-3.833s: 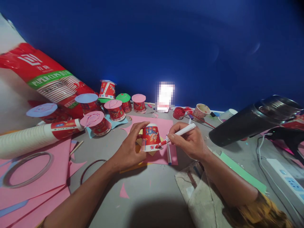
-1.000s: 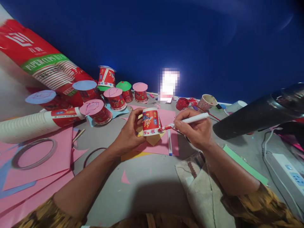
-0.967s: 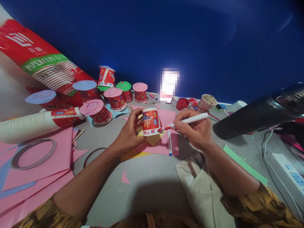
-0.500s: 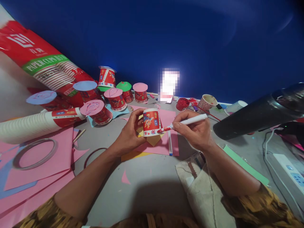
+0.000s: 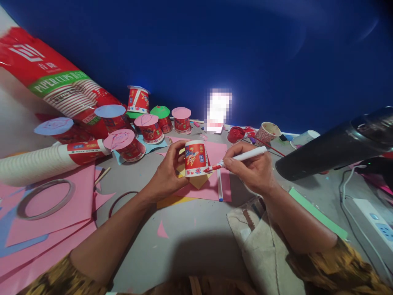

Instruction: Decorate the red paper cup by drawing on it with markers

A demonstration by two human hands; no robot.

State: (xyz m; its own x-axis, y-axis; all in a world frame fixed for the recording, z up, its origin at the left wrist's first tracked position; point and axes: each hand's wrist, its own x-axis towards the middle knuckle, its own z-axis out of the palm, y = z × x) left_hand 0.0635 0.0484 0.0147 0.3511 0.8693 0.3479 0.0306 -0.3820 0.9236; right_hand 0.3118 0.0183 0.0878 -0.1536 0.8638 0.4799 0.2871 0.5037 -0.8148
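Note:
A red and white patterned paper cup (image 5: 195, 159) is gripped from its left side by my left hand (image 5: 170, 171), fingers behind and thumb low. My right hand (image 5: 250, 169) pinches a white marker (image 5: 250, 154) with a red grip section. Its tip is at the lower right of the cup; whether it touches the cup is hard to tell. Under both hands lie a pink paper sheet (image 5: 224, 189) and a yellow paper piece (image 5: 199, 181). A second white marker (image 5: 220, 186) with a blue end rests on the pink sheet.
Several upturned cups with paper discs, one a pink-topped cup (image 5: 124, 145), stand at back left. A cup stack (image 5: 52, 159) and tape roll (image 5: 46, 199) lie left. A cloth (image 5: 258, 241), black cylinder (image 5: 325, 147) and power strip (image 5: 376, 219) are right. A blurred bright phone-like screen (image 5: 217, 112) stands behind.
Almost nothing differs. The marker in my right hand has shifted very slightly at the cup's lower right; my left hand and the cup stay in place.

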